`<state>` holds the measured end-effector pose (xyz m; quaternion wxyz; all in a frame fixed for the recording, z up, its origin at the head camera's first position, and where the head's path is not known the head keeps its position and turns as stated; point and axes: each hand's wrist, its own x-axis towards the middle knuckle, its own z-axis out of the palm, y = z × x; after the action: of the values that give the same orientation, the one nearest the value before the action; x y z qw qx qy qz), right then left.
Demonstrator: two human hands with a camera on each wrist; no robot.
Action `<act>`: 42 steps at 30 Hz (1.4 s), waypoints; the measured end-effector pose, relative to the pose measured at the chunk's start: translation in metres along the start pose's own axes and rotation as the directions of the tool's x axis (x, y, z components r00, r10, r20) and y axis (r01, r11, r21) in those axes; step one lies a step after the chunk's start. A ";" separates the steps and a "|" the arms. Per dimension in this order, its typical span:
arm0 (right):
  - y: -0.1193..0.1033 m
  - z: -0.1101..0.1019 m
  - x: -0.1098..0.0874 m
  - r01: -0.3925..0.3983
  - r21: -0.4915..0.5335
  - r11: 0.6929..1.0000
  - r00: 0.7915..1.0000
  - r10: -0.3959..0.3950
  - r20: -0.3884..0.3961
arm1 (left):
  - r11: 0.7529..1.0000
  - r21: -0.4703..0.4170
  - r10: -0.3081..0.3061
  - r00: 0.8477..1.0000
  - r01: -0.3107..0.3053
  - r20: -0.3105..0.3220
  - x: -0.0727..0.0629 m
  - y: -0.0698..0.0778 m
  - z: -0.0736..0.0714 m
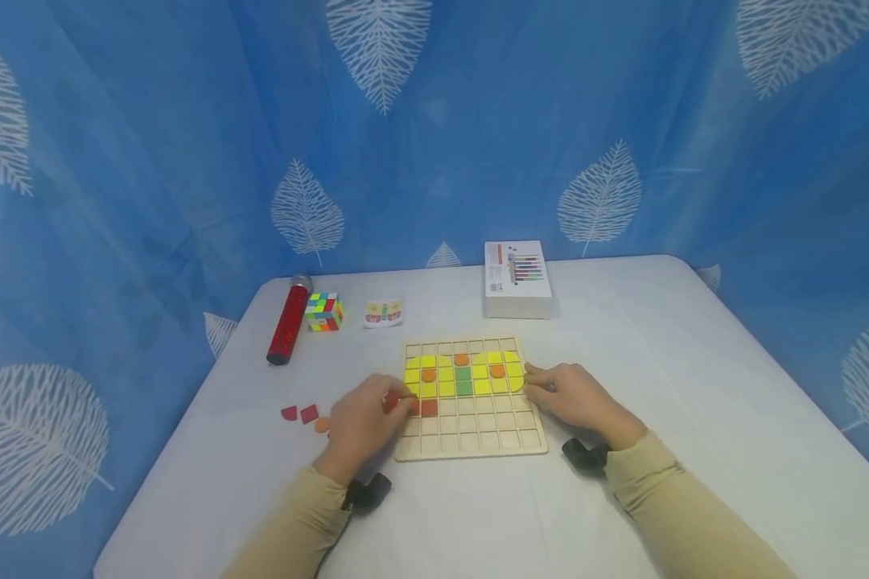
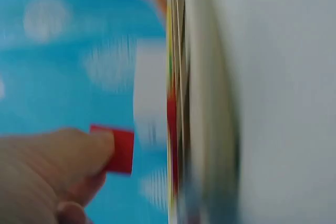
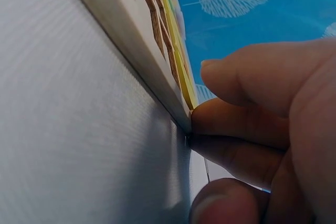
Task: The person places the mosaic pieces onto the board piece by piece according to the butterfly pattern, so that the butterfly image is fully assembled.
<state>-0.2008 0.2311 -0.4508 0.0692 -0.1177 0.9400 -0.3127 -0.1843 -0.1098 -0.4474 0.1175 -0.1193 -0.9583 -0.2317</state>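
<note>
My left hand (image 1: 365, 418) pinches a red square tile (image 2: 122, 150) between thumb and finger, over the left edge of a wooden grid board (image 1: 478, 442). Yellow tiles (image 1: 481, 386) form two wing shapes on the board, with orange round tiles (image 1: 461, 359) among them. Two green square tiles (image 1: 463, 380) are stacked in the middle column, and a red square tile (image 1: 430, 408) lies lower left. At the board's right edge, my right hand (image 1: 575, 394) rests its fingertips (image 3: 207, 119) against the wooden side, fingers loosely bent.
Loose red tiles (image 1: 309, 413) and an orange round tile (image 1: 322, 425) lie left of the board. Behind are a red microphone (image 1: 288, 323), a puzzle cube (image 1: 324, 312), a small pattern card (image 1: 384, 314) and a white box (image 1: 517, 279). Blue leaf-patterned cloth (image 1: 449, 161) surrounds the table.
</note>
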 end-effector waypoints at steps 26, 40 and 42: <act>0.002 0.000 0.002 0.016 -0.018 1.000 1.000 -0.016 0.001 | 0.841 0.117 0.533 0.846 -0.529 -0.004 -0.001 0.014 0.027; -0.001 -0.001 0.001 0.004 -0.023 1.000 1.000 -0.004 0.005 | 0.891 0.098 0.439 0.896 -0.444 0.066 -0.005 0.014 0.021; -0.001 0.000 0.000 0.005 -0.026 1.000 1.000 -0.005 0.004 | 0.910 0.118 0.397 0.917 -0.398 0.032 -0.004 0.011 0.016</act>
<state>-0.2009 0.2306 -0.4498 0.0689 -0.1218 0.9435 -0.3004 -0.1802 -0.0931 -0.4578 0.1659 -0.3050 -0.9267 -0.1435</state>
